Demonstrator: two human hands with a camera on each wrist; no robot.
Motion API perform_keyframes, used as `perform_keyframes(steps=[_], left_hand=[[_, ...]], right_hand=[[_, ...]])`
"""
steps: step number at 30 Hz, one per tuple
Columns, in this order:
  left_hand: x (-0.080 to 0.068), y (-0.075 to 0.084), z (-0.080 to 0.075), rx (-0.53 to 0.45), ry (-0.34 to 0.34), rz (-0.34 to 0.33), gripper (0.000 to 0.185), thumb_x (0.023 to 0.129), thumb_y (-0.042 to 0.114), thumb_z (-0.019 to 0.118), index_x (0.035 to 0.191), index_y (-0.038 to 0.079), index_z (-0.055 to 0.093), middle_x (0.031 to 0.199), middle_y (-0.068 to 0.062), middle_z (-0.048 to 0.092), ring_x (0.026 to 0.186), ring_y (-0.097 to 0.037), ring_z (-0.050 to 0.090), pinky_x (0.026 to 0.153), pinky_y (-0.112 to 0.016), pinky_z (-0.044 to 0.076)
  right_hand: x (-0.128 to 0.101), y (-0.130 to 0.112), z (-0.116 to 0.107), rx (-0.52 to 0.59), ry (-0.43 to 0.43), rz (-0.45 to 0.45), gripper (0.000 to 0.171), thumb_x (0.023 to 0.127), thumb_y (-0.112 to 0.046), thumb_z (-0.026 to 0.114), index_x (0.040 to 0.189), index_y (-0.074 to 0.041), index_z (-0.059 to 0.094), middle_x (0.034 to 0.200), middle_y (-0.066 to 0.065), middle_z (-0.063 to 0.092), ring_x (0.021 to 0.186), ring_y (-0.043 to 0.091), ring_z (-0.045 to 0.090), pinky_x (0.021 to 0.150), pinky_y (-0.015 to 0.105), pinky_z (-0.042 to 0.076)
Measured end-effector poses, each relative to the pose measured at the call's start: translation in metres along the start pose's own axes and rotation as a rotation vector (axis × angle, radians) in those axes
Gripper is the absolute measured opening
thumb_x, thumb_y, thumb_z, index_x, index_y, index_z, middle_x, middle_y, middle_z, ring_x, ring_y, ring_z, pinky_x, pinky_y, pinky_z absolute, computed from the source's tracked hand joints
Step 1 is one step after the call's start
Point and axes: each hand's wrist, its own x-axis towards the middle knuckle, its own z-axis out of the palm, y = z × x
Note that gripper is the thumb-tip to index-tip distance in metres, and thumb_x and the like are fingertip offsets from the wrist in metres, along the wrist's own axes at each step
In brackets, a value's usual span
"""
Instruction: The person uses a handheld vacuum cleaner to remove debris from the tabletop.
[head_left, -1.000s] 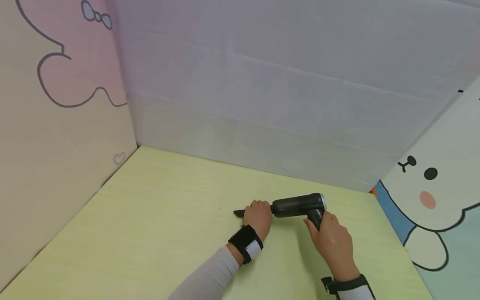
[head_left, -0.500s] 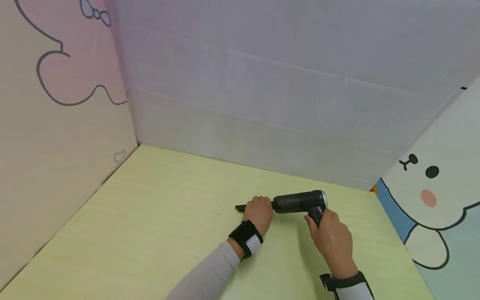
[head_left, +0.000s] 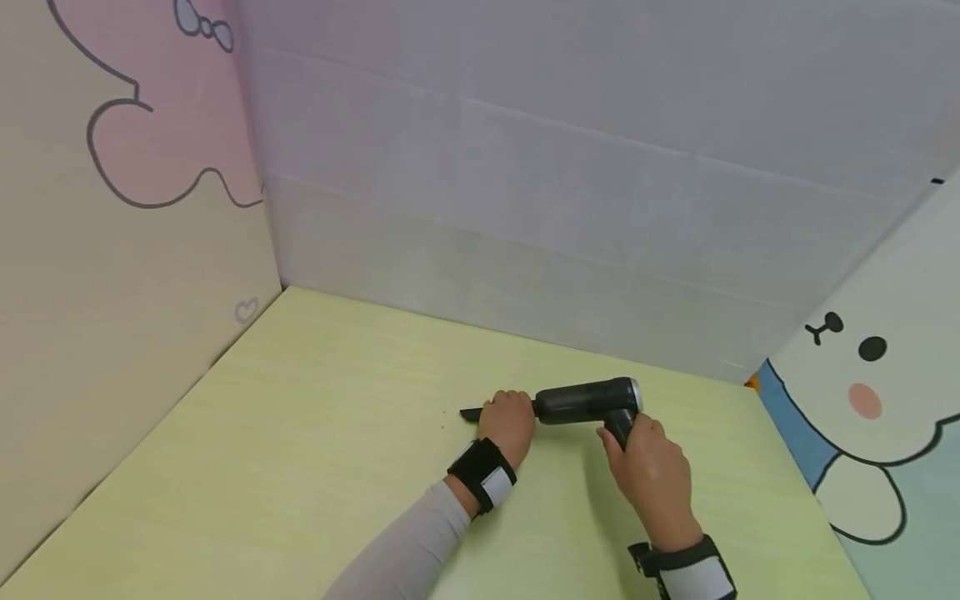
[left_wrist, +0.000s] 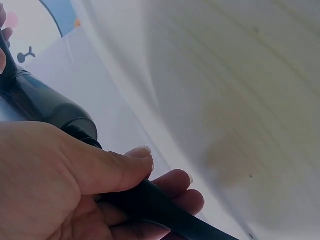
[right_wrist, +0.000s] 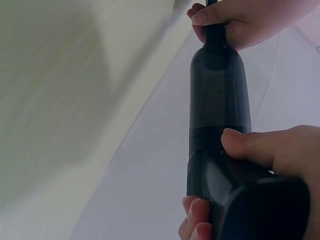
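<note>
A black handheld vacuum cleaner (head_left: 577, 404) is held over the table, its body lying nearly level and pointing left. My left hand (head_left: 507, 429) grips its slim nozzle (head_left: 470, 414), whose flat tip pokes out beyond the fingers. In the left wrist view, the thumb and fingers wrap the nozzle (left_wrist: 150, 202) just ahead of the dark see-through dust cup (left_wrist: 50, 102). My right hand (head_left: 654, 475) grips the handle (head_left: 620, 425), with the thumb along the body's side in the right wrist view. A few tiny dark specks (head_left: 443, 413) lie on the table just left of the tip.
The pale yellow-green table (head_left: 300, 433) is closed in by a whitish back wall (head_left: 525, 208), a cream and pink left panel (head_left: 150, 267), and a right panel (head_left: 862, 433) with a cartoon face. Both wrists wear black straps.
The vacuum cleaner and both hands have shifted slightly left, bringing the nozzle tip nearer the specks. The grips look the same, and the head view has turned a little.
</note>
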Motion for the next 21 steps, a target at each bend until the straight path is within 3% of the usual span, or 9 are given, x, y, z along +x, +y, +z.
perform_keyframes(steps=[2,5,10,21], left_hand=[[-0.001,-0.002,0.001,0.017,0.066,-0.003,0.025,0.089,0.035,0.075,0.081,0.014,0.067,0.076,-0.001,0.067,0.073,-0.014,0.064,0.066,-0.027,0.055],[-0.001,-0.004,0.001,0.021,0.085,-0.011,0.027,0.088,0.036,0.077,0.080,0.013,0.066,0.075,-0.001,0.066,0.072,-0.014,0.064,0.066,-0.027,0.055],[0.002,-0.005,0.004,0.012,0.008,-0.018,0.026,0.089,0.036,0.076,0.083,0.012,0.068,0.079,-0.001,0.069,0.076,-0.015,0.066,0.068,-0.029,0.056],[0.004,-0.009,0.009,0.004,0.016,-0.030,0.021,0.091,0.029,0.074,0.084,0.011,0.068,0.080,-0.003,0.069,0.078,-0.017,0.067,0.070,-0.031,0.057]], right_hand=[[0.001,-0.001,0.001,0.003,-0.003,-0.002,0.050,0.091,-0.033,0.077,0.092,0.012,0.055,0.069,0.016,0.053,0.046,0.023,0.048,0.039,0.036,0.040],[0.003,-0.002,0.002,0.009,-0.019,0.006,0.050,0.092,-0.034,0.076,0.092,0.012,0.055,0.070,0.016,0.054,0.047,0.023,0.048,0.039,0.036,0.041],[0.005,-0.003,0.005,0.014,-0.005,-0.011,0.050,0.091,-0.033,0.076,0.092,0.012,0.055,0.070,0.016,0.054,0.047,0.023,0.049,0.039,0.037,0.042],[0.007,-0.006,0.011,0.012,0.031,-0.027,0.049,0.090,-0.032,0.078,0.091,0.011,0.056,0.069,0.015,0.053,0.047,0.023,0.048,0.039,0.037,0.041]])
